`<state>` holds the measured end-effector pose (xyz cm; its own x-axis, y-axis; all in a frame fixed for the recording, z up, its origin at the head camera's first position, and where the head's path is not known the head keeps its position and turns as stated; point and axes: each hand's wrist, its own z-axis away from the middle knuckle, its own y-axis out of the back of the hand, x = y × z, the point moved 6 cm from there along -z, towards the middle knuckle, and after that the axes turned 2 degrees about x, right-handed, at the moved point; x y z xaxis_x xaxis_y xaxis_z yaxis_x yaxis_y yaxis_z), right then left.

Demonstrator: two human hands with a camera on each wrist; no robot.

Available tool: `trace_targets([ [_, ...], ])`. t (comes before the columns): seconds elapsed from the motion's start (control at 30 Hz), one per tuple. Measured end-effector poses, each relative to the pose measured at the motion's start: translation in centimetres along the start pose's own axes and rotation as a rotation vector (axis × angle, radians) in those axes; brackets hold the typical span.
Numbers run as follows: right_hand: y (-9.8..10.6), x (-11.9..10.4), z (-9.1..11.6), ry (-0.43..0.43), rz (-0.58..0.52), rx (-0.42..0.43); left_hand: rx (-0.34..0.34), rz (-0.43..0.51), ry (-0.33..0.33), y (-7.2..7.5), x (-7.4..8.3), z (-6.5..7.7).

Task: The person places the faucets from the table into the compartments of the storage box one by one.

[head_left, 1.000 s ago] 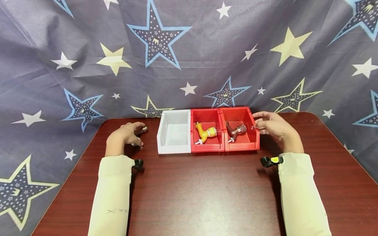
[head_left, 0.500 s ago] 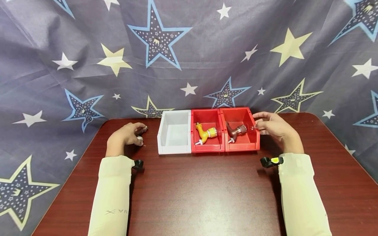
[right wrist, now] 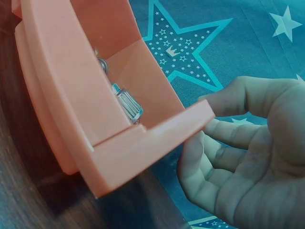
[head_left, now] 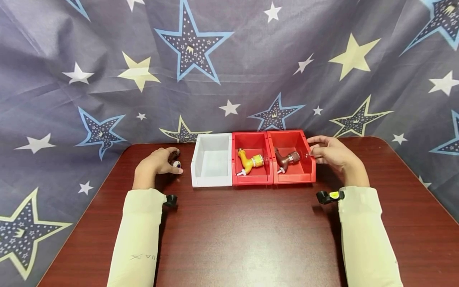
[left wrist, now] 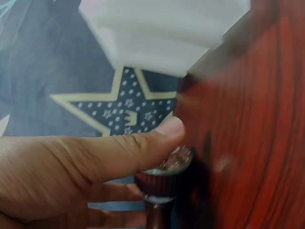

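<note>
In the head view my left hand is at the table's left, its thumb and fingers around a dark brown tap. The left wrist view shows the thumb lying across the tap's ribbed knob; the rest of the tap is hidden or out of frame. My right hand pinches the right side wall of the right red bin. Inside that bin lies another dark brown tap. A yellow tap lies in the middle red bin. Left of it stands the white bin, with nothing visible inside.
The three bins stand side by side near the back of the brown wooden table. A dark curtain printed with stars hangs directly behind the table.
My left hand has shifted slightly right, and its thumb has moved right, so less of the tap shows now. The right hand and the bins have stayed in place.
</note>
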<state>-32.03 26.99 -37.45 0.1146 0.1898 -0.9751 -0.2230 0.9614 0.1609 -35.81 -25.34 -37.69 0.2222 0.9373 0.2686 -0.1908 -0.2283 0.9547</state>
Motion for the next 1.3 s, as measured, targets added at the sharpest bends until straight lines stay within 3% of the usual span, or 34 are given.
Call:
trace_targets([
  [0.17, 0.0, 0.0, 0.0, 0.002, -0.008, 0.000, -0.011, 0.074, -0.027, 0.2, -0.8, 0.2],
  [0.33, -0.1, 0.0, -0.1, -0.002, -0.004, -0.005, -0.023, 0.073, -0.018, 0.1, -0.4, 0.2],
  [0.67, 0.0, 0.0, 0.0, -0.005, -0.005, 0.004, -0.013, -0.001, 0.131, -0.7, 0.8, 0.0],
  [0.97, 0.0, 0.1, -0.1, -0.002, -0.012, 0.001, 0.007, -0.058, 0.104, -0.4, 0.4, 0.1],
  [1.13, 0.0, 0.1, 0.0, -0.007, 0.009, 0.013, 0.029, -0.104, 0.054, -0.5, 0.1, -0.2],
  [1.3, 0.1, 0.1, 0.0, -0.005, -0.001, 0.019, 0.028, -0.095, 0.054, -0.5, -0.4, -0.5],
])
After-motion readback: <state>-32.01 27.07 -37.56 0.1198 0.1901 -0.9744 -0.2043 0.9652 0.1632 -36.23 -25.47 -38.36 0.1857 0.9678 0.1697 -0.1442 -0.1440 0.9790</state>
